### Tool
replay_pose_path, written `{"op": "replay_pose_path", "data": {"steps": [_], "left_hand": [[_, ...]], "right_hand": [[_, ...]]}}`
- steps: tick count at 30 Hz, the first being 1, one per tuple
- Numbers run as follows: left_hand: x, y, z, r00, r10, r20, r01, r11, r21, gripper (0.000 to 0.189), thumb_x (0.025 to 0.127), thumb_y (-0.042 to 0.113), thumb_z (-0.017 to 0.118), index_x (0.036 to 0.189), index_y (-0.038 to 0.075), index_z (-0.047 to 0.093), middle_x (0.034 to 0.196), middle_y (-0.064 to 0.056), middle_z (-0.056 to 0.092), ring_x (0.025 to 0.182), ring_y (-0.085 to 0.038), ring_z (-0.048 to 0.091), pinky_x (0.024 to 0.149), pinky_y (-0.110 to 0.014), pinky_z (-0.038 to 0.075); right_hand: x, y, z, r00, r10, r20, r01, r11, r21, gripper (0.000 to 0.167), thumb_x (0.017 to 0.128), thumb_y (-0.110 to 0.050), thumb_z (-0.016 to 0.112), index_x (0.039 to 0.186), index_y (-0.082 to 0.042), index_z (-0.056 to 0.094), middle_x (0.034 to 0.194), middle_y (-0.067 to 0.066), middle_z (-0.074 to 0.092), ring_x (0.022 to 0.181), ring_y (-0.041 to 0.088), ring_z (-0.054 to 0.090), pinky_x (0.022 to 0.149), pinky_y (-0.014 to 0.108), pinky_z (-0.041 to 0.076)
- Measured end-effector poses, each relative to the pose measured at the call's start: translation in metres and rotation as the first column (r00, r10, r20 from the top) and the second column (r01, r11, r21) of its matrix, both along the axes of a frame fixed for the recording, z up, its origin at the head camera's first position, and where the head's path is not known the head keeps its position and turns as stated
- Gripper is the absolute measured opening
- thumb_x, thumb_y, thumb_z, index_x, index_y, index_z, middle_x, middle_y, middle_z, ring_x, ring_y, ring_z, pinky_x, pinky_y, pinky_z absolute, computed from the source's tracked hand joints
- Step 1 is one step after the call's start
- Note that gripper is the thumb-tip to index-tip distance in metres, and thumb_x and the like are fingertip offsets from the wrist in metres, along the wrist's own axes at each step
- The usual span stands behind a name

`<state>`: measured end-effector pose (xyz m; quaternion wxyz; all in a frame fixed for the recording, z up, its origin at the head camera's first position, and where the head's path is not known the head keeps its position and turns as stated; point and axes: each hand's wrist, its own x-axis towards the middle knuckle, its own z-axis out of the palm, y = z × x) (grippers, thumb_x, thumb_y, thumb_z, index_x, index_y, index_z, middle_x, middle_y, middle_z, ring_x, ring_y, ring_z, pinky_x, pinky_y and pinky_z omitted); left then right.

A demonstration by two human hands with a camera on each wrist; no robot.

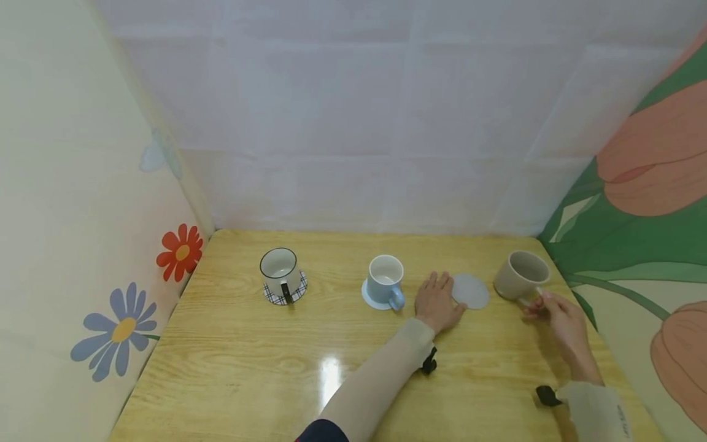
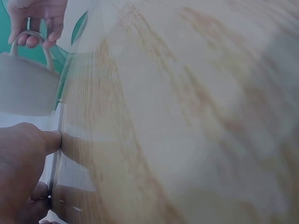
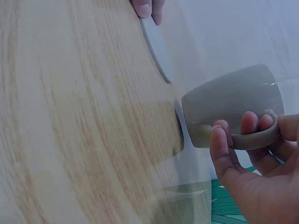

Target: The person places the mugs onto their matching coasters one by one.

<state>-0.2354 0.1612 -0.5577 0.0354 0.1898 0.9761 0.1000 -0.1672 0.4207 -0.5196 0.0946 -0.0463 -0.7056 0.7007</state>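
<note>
On the right, my right hand (image 1: 566, 325) grips the handle of a plain beige mug (image 1: 513, 279). In the right wrist view the mug (image 3: 233, 105) is raised a little off the tabletop, its shadow beside the base. My left hand (image 1: 439, 304) lies low on the table at the left edge of a round pale grey coaster (image 1: 472, 291). Thumb and fingers are set against the coaster's rim (image 3: 158, 51), seen edge-on in the right wrist view. In the left wrist view the left hand (image 2: 23, 163) partly hides the coaster.
Left of my hands, a light blue mug (image 1: 385, 279) stands on a pale blue coaster (image 1: 374, 301). Further left, a white mug (image 1: 278, 270) with a black rim and handle stands on a checked coaster (image 1: 300, 291). A white cloth (image 1: 353, 123) hangs behind the wooden table (image 1: 232, 368).
</note>
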Motion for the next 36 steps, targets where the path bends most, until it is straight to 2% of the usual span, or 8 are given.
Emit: {"op": "replay_pose_path", "data": {"steps": [6,14,23,28,36], "left_hand": [[-0.002,0.003,-0.005,1.000,0.005,-0.001,-0.005,1.000,-0.025,0.076,0.106,0.069,0.046,0.168,0.026,0.036,0.175,0.011,0.030,0.164,-0.016,0.025,0.134,-0.028,0.019],[-0.003,0.003,-0.005,1.000,0.006,0.002,-0.005,1.000,-0.026,0.076,0.105,0.069,0.046,0.168,0.026,0.036,0.175,0.011,0.030,0.164,-0.015,0.025,0.134,-0.028,0.020],[-0.003,0.003,-0.006,1.000,-0.004,0.016,0.005,1.000,-0.019,0.077,0.106,0.069,0.045,0.168,0.026,0.034,0.176,0.010,0.028,0.165,-0.016,0.024,0.135,-0.028,0.018],[-0.002,0.003,-0.007,1.000,-0.002,-0.006,0.001,1.000,-0.020,0.076,0.105,0.069,0.046,0.167,0.026,0.037,0.175,0.011,0.031,0.164,-0.015,0.026,0.134,-0.028,0.020],[-0.004,0.003,-0.010,1.000,0.001,-0.013,0.000,0.999,0.042,0.076,0.105,0.066,0.049,0.166,0.023,0.039,0.175,0.008,0.033,0.164,-0.018,0.027,0.134,-0.030,0.019]], "right_hand": [[0.001,-0.001,0.002,1.000,0.004,-0.007,-0.005,1.000,-0.025,0.036,0.113,-0.016,0.052,0.092,0.008,0.067,0.084,-0.001,0.076,0.077,0.010,0.078,0.072,0.023,0.065],[0.002,-0.003,0.006,1.000,0.002,-0.020,-0.003,1.000,-0.020,0.035,0.113,-0.014,0.052,0.091,0.009,0.067,0.084,0.000,0.077,0.075,0.011,0.077,0.072,0.023,0.065],[0.005,-0.009,0.009,0.998,0.013,-0.068,-0.017,0.998,-0.056,0.032,0.112,-0.011,0.054,0.092,0.009,0.067,0.085,0.002,0.077,0.076,0.012,0.077,0.074,0.023,0.065],[0.006,-0.015,0.012,0.995,0.018,-0.098,-0.024,0.997,-0.067,0.031,0.111,-0.010,0.055,0.091,0.011,0.067,0.084,0.003,0.077,0.077,0.012,0.077,0.073,0.023,0.065],[0.008,-0.021,0.013,0.992,0.036,-0.123,-0.044,0.997,-0.068,0.031,0.112,-0.009,0.054,0.091,0.011,0.066,0.085,0.002,0.077,0.077,0.011,0.077,0.073,0.022,0.065]]}}
